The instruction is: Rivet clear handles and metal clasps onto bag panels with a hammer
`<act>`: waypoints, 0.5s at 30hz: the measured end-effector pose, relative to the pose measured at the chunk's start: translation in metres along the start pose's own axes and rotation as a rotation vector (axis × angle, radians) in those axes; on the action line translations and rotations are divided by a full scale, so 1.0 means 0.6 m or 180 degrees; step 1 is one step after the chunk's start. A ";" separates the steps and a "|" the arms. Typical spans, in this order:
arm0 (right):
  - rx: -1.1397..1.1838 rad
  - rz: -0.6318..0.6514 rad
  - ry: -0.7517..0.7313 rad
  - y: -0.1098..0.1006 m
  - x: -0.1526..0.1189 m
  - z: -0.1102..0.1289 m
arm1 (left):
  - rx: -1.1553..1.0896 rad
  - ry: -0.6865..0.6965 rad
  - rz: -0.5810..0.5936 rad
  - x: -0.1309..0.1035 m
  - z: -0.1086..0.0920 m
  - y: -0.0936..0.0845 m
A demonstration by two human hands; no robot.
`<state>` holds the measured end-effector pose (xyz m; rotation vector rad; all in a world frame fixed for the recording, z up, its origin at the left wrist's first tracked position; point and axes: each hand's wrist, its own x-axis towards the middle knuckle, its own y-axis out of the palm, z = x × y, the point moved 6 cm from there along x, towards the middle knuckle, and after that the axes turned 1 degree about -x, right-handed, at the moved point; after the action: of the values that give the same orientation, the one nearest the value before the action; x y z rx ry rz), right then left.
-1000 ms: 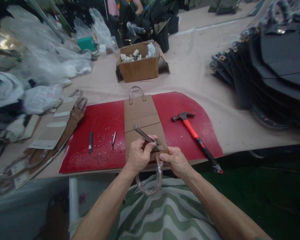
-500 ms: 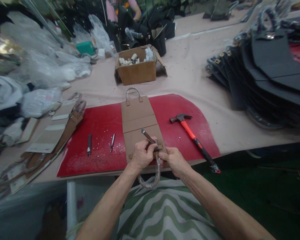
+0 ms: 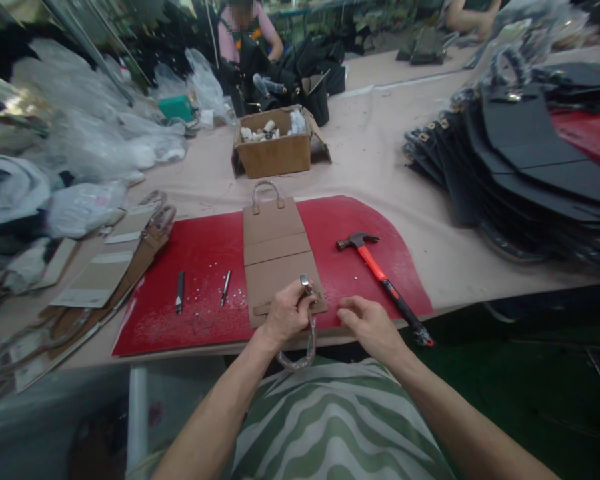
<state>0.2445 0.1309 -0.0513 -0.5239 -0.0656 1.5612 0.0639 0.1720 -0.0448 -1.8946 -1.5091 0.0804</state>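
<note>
My left hand (image 3: pixel 290 310) is closed round a short metal punch (image 3: pixel 305 281), its shiny end pointing up. The hand rests over the lower right part of a tan bag panel (image 3: pixel 275 230), beside a plastic-wrapped handle (image 3: pixel 300 362) that hangs over the table edge. Off the panel to the right, my right hand (image 3: pixel 365 323) hovers with loosely bent fingers and nothing visible in them. Nearest to it lies a claw hammer (image 3: pixel 377 267) with an orange and black grip. What sits under the punch is hidden by my left fingers.
Under the panel is a red board (image 3: pixel 200 247), with two slim metal tools (image 3: pixel 180 291) and small scattered studs. A cardboard box (image 3: pixel 275 157) stands behind. Tan panels (image 3: pixel 105 267) lie left, stacked black panels (image 3: pixel 520 160) right. Another person (image 3: pixel 250 33) is at the back.
My right hand has let go of the panel's edge and moved right, toward the hammer. The punch in my left hand has tipped more upright and shifted slightly right and down.
</note>
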 end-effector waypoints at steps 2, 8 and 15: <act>-0.0935 -0.0641 -0.0402 -0.055 0.005 0.010 | 0.0035 0.0088 0.0015 -0.001 -0.001 0.002; -0.2283 -0.1040 -0.0342 -0.136 0.040 0.007 | -0.0020 0.0170 -0.0016 -0.001 -0.007 0.003; 0.0092 0.0285 0.0687 -0.098 0.074 0.022 | -0.0026 0.0141 -0.0041 -0.001 -0.010 0.003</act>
<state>0.2960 0.1818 -0.0309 -0.6769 0.1466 1.5814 0.0678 0.1688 -0.0416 -1.8809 -1.4938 0.0263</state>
